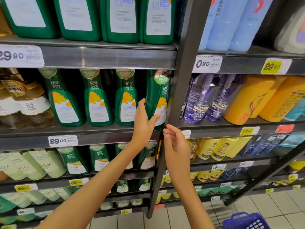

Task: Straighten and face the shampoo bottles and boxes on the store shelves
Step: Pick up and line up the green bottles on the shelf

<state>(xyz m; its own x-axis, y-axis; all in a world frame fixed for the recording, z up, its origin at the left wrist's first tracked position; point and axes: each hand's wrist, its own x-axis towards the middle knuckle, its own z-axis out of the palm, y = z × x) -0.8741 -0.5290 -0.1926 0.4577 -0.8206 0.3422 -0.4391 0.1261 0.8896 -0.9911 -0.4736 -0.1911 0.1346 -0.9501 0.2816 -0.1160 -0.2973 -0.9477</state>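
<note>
Store shelves packed tight all around us, dark upright post point(179, 90) splitting two bays. Our left hand point(145, 120) is on the rightmost green bottle point(159, 96) of the middle shelf point(69, 131), fingers point(142, 103) grasping its left side, thumb across the label. That bottle sits hard against the post, small gap to its green neighbour point(126, 98). Our right hand point(175, 142) hangs loose and released by the shelf edge, touching nothing. Blue basket point(245, 220) is on the floor.
</note>
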